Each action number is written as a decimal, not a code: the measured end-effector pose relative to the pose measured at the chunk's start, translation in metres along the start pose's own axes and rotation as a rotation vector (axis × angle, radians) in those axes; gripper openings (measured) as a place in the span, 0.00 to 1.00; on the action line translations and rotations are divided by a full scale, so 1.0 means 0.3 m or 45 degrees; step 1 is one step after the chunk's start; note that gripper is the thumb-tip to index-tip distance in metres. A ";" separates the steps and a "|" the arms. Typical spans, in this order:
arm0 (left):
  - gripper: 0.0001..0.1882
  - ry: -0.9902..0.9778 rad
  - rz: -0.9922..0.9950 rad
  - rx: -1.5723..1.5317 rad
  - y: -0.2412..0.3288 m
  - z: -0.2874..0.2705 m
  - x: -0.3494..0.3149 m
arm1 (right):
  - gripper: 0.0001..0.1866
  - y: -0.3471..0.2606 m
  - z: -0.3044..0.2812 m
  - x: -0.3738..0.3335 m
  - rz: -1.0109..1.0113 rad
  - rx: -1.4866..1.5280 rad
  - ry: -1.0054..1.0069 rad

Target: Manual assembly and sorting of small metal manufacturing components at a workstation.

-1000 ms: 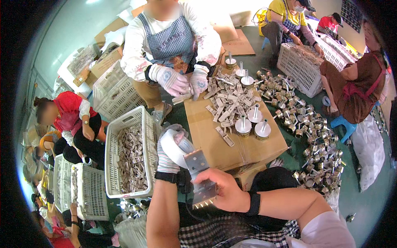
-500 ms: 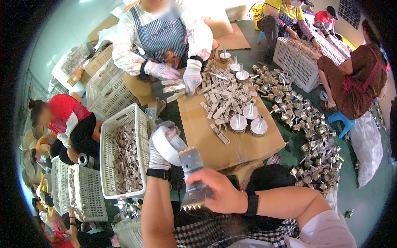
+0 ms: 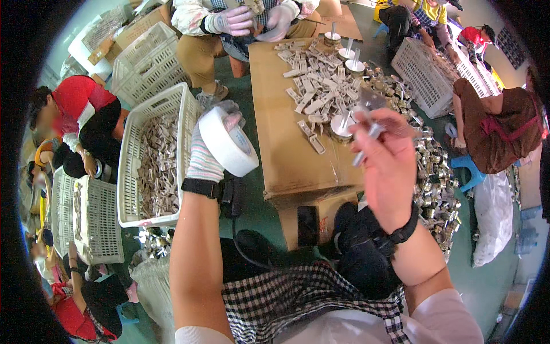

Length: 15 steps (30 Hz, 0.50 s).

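Observation:
My left hand (image 3: 204, 159), in a striped knit glove, grips a thick roll of white tape (image 3: 245, 160) beside the cardboard-topped work surface (image 3: 298, 175). My bare right hand (image 3: 389, 178) is raised over that surface's right side, fingers closed round a shiny metal piece (image 3: 366, 148). Motion smears this piece, and its full shape is partly hidden by my fingers. Just left of these fingers stands a round metal disc with an upright stem (image 3: 342, 127). Behind it lies a heap of flat pale clips (image 3: 321, 86), with more stemmed discs (image 3: 355, 67) along its far right edge.
A white crate (image 3: 123, 189) full of clips stands left of my left arm. Many metal cups with stems (image 3: 438, 172) cover the floor at right. A phone (image 3: 308, 226) lies below the work surface. Opposite, a co-worker's gloved hands (image 3: 232, 22) handle clips. A blue stool (image 3: 470, 175) stands right.
My right hand has moved from beside the tape roll, where it held a toothed metal plate, up and right over the work surface. The view has tilted down. The co-worker's hands have lifted.

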<state>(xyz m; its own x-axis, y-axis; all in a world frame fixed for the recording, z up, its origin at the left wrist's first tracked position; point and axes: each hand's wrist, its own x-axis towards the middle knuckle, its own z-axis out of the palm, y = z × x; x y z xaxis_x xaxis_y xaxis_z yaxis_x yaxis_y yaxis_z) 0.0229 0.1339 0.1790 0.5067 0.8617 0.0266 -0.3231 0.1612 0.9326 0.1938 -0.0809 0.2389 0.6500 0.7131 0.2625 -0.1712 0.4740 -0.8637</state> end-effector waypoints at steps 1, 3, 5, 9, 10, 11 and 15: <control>0.17 -0.013 0.002 0.013 0.000 -0.011 0.001 | 0.18 -0.010 -0.018 -0.001 -0.008 -0.011 0.040; 0.17 -0.017 0.011 -0.036 -0.005 -0.010 0.002 | 0.17 -0.034 -0.051 -0.013 -0.040 -0.009 0.086; 0.18 -0.046 0.009 -0.078 -0.004 0.000 0.001 | 0.17 -0.054 -0.064 -0.019 -0.090 -0.012 0.059; 0.21 -0.026 -0.082 -0.232 -0.024 -0.002 0.035 | 0.17 -0.135 0.003 -0.048 -0.022 -0.038 -0.024; 0.20 -0.014 -0.076 -0.199 -0.022 -0.003 0.036 | 0.17 -0.156 0.041 -0.050 0.022 -0.030 -0.067; 0.20 0.001 -0.070 -0.164 -0.021 -0.005 0.036 | 0.17 -0.171 0.073 -0.053 0.069 -0.004 -0.146; 0.17 0.009 -0.056 -0.179 -0.042 0.011 0.039 | 0.18 -0.177 0.165 -0.074 0.021 -0.021 -0.223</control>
<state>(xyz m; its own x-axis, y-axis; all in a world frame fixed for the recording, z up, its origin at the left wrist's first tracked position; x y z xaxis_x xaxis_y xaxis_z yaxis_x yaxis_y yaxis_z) 0.0355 0.1402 0.1687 0.5176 0.8555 -0.0160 -0.4099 0.2643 0.8730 0.1517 -0.0963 0.3002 0.5081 0.8005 0.3179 -0.1676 0.4539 -0.8751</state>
